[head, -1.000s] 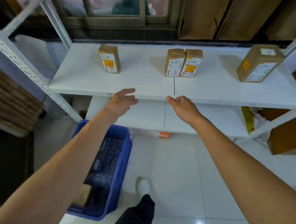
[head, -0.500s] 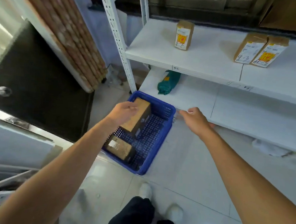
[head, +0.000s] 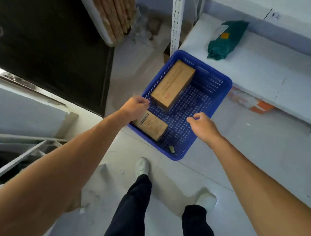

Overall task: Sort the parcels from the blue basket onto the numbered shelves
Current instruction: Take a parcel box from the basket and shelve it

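The blue basket (head: 220, 89) stands on the floor against the low white shelf (head: 269, 71). Two brown cardboard parcels lie in it: a long one (head: 173, 84) at the far left and a smaller printed one (head: 152, 127) at the near left. My left hand (head: 135, 106) hovers over the basket's left rim between the two parcels, fingers curled, holding nothing. Over the basket's right side, my right hand (head: 202, 125) is also empty, with loosely curled fingers. A small tan scrap (head: 171, 149) lies in the basket's near corner.
A green bagged parcel (head: 226, 39) lies on the low shelf behind the basket. The rack's white upright post (head: 176, 21) stands just left of it. A dark mat (head: 50, 41) and a roll of brown slats (head: 112, 9) are to the left. My feet (head: 142, 167) stand on the tiled floor.
My view dropped from the upper shelves down to the basket. Both hands came down from the shelf edge and now hover over the basket; the left hand slid from the long parcel toward the rim.
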Tool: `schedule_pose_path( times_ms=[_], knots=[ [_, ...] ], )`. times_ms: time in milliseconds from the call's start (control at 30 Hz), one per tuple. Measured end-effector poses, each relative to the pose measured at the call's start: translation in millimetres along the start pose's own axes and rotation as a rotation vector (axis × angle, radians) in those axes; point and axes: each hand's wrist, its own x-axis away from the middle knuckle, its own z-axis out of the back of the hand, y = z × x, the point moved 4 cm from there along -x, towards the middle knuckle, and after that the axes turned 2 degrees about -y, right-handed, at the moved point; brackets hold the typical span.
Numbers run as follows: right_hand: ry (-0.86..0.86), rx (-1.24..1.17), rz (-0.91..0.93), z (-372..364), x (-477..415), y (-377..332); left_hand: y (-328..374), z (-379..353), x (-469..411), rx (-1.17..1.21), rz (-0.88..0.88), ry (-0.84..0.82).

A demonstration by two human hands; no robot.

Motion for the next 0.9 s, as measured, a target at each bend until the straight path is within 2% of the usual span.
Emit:
schedule_pose_path(
  times_ms=[167,400,533,633,767,900],
  knots=[
    [-0.112,0.053,-0.102,-99.2,-93.8,20.8,-68.3,-3.2,-109.9,-0.207,0.005,-0.085],
    [-0.201,0.075,-0.268,-200.5,-226.5,82.6,-160.2,-39.3,-252.8,-0.527,0.024,-0.164],
    [-0.194,-0.127,-0.368,-245.7,-271.9,112.3,-208.8,-70.0,-303.0,-0.518,0.100,-0.150],
    [-0.177,-0.252,-0.460,-269.6,-287.0,122.3,-238.4,-84.1,-323.0,-0.408,0.198,-0.088],
    [-0.242,-0.557,-0.563,-289.6,-300.4,121.1,-260.7,-89.3,-339.3,-0.290,0.295,-0.031],
    [-0.194,-0.729,-0.626,-299.4,-308.7,126.9,-269.1,-95.4,-351.5,-0.237,0.317,-0.043]
  ],
)
